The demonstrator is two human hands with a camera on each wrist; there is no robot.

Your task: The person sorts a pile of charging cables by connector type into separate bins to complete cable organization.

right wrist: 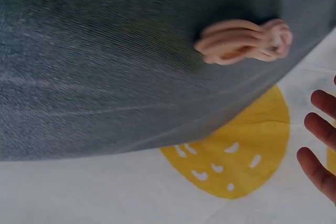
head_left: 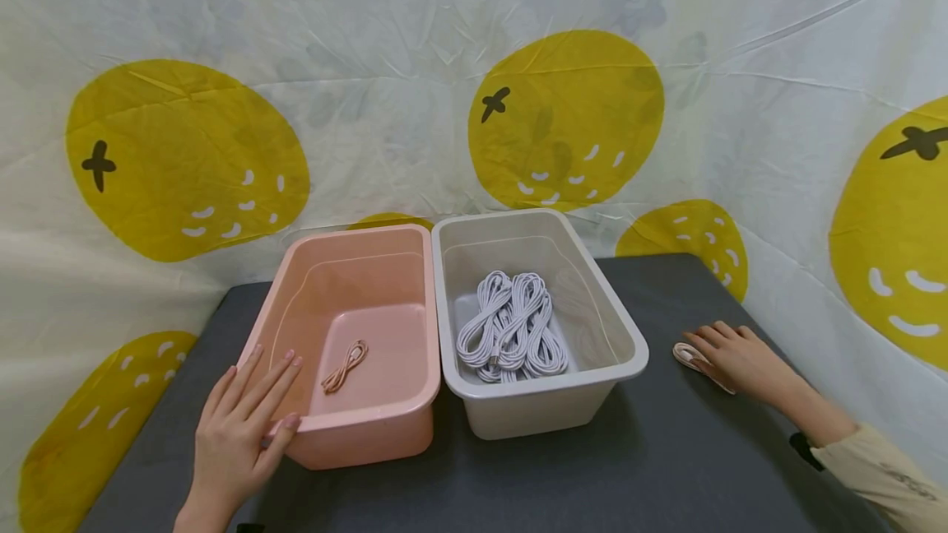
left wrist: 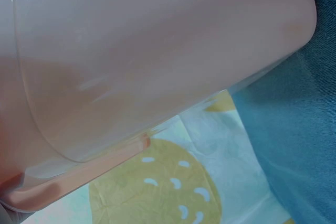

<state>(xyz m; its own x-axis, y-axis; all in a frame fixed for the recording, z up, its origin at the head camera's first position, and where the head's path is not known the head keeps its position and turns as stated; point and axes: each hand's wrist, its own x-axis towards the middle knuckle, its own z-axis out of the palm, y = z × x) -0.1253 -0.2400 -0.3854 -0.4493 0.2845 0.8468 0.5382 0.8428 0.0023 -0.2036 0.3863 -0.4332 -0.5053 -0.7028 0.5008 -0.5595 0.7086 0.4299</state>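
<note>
My left hand [head_left: 240, 426] rests on the near left corner of a pink bin [head_left: 370, 415], its fingers extended over the rim and the thumb at the front edge. Inside that bin lies a small tied bundle of pink cable [head_left: 345, 367]. Over at the right, my right hand [head_left: 744, 360] reaches across another coiled cable bundle [head_left: 685, 354] on the dark tabletop. The right wrist view shows this pinkish bundle [right wrist: 236, 43] on the cloth, with spread fingers [right wrist: 317, 169] apart from it. The left wrist view is mostly filled by the pink bin's wall [left wrist: 157, 51].
A beige bin [head_left: 541, 414] stands right beside the pink one and holds several bundles of white cable [head_left: 511, 327]. Both sit on a dark cloth-covered table [head_left: 518, 484]. Behind hangs a white curtain [head_left: 400, 130] printed with yellow fruit.
</note>
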